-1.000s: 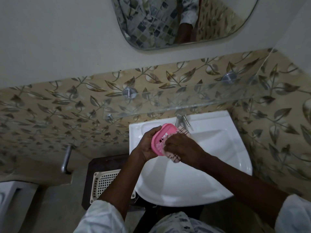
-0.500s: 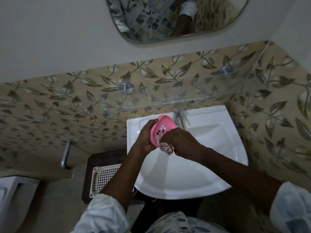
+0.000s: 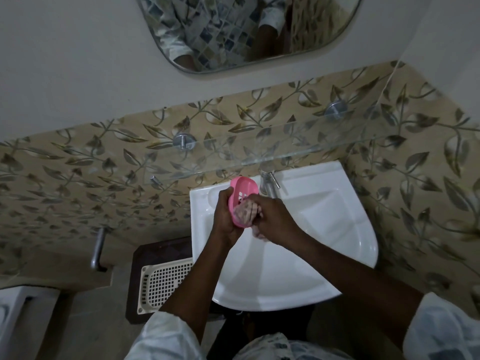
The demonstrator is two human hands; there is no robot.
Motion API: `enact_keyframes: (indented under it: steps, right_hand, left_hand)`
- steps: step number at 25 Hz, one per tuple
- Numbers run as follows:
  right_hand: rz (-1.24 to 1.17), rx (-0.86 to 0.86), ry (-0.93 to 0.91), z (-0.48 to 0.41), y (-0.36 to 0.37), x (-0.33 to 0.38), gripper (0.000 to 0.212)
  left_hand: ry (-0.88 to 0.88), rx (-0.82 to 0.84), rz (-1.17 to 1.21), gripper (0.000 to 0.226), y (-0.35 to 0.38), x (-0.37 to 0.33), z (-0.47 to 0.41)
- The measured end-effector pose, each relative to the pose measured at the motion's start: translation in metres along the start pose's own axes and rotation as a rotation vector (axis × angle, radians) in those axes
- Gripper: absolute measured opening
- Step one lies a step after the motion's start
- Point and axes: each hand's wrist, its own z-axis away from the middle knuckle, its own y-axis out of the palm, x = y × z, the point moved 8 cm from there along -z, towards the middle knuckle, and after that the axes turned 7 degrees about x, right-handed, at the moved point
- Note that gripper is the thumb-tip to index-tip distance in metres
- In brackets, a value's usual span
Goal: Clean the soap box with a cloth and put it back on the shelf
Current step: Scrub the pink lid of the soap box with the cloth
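**Wiping out the soap box over the sink**

I have the pink soap box [image 3: 244, 187] tipped up on edge above the back of the sink [image 3: 363, 245]. It sits just in front of the tap [image 3: 267, 178] and below the glass shelf [image 3: 285, 154]. My left hand [image 3: 226, 219] wraps its fingers round the box's left rim and back in a firm grip. My right hand [image 3: 275, 216] has its fingers curled tight on the bunched cloth [image 3: 246, 211], which is pressed into the lower half of the tray. Motion blur hides exactly how the fingertips sit.

To do this well, I judge I should brace the box from behind with the left palm so the rubbing force does not twist it loose. The plastic may well be slippery. I want to work the cloth into the corners and across the drain slots in the upper part, which the cloth does not cover right now. Then I would turn the box to reach its underside. If I work low over the basin, a slip drops it into the sink and not onto the floor.
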Motion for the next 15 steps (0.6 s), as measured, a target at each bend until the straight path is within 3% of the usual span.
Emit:
enact_keyframes:
  steps: [2,4,5,7,8,10,12,13,15]
  right_hand:
    - [-0.122,-0.046,0.048,0.001,0.0,-0.006,0.034]
    - [0.002,0.133,-0.027,-0.002,0.008,-0.003,0.033]
    - [0.094,0.125,-0.017,-0.005,0.009,-0.006,0.03]
    - [-0.16,-0.057,0.152,-0.008,0.004,-0.013,0.03]
    - [-0.244,-0.127,0.152,-0.005,0.005,-0.009,0.033]
    - [-0.042,-0.093,-0.213,0.004,0.003,0.016,0.036]
    - [0.369,0.043,-0.611,0.007,-0.005,0.022,0.024]
    - [0.545,0.035,-0.664,0.0,-0.017,0.018,0.018]
    - [0.594,-0.035,-0.594,-0.015,-0.028,0.014,0.017]
  left_hand:
    - [0.017,0.022,-0.014,0.054,0.001,-0.006,0.0]
    - [0.01,-0.044,-0.058,0.053,-0.007,-0.003,0.002]
    - [0.01,-0.063,-0.061,0.05,-0.008,0.0,0.002]
    - [0.016,-0.041,-0.044,0.048,-0.002,-0.003,0.002]
    - [0.015,-0.028,-0.036,0.05,-0.001,-0.009,0.002]
    - [-0.014,-0.017,-0.059,0.052,-0.001,-0.019,0.003]
    - [-0.084,-0.005,-0.119,0.047,-0.002,-0.017,0.007]
    - [-0.111,0.021,-0.11,0.042,0.001,-0.013,0.01]
    - [-0.128,0.045,-0.03,0.037,0.007,-0.011,0.012]
